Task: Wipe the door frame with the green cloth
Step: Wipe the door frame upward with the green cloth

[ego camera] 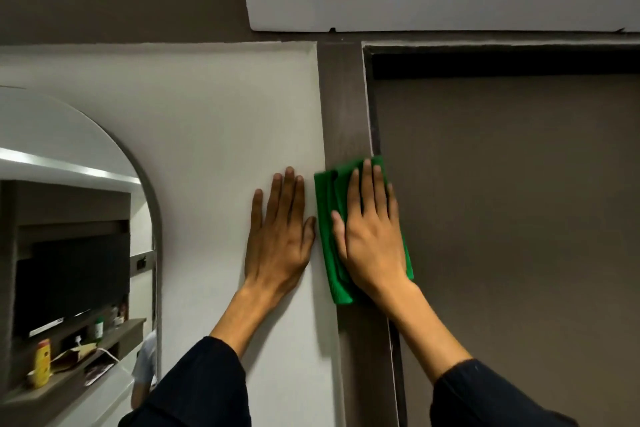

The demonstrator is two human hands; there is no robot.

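Note:
The dark brown door frame (344,104) runs up the middle of the view, between a white wall and a brown door. A folded green cloth (327,204) lies flat against the frame's vertical post. My right hand (370,232) presses on the cloth with fingers spread flat, covering most of it. My left hand (280,236) rests flat on the white wall just left of the frame, fingers extended, holding nothing. Its thumb is close to the cloth's left edge.
A white air conditioner (450,0) hangs above the frame's top bar. The brown door (512,218) fills the right side. An arched mirror (69,218) on the left wall reflects a shelf with bottles and a dark screen.

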